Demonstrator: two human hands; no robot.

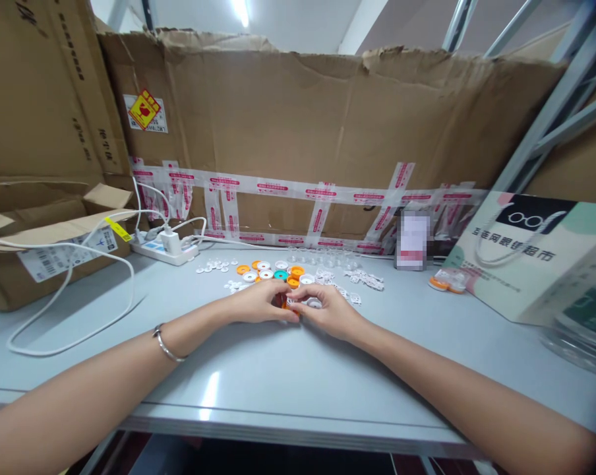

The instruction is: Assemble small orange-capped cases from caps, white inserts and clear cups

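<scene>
Near the middle of the table my left hand [264, 301] curls its thumb and fingers around a small orange round plastic part [284, 305], mostly hidden by the fingers. My right hand [330, 311] meets it from the other side, its thumb and fingertips closed on a small white piece with dark marks [291, 301] at the orange part. Just beyond the hands sit several round cap-like parts: white ones [265, 274], orange ones [297, 271] and a teal one [281, 274]. Small white flat pieces [367, 278] lie in a pile to the right.
Small white discs [213, 265] and clear domes [322, 256] lie further back. A power strip [164, 249] with white cables stands left, beside an open carton [45, 244]. At right are a phone [411, 241], a paper bag [515, 257] and clear-and-orange pieces [447, 281]. Cardboard [302, 119] walls the back.
</scene>
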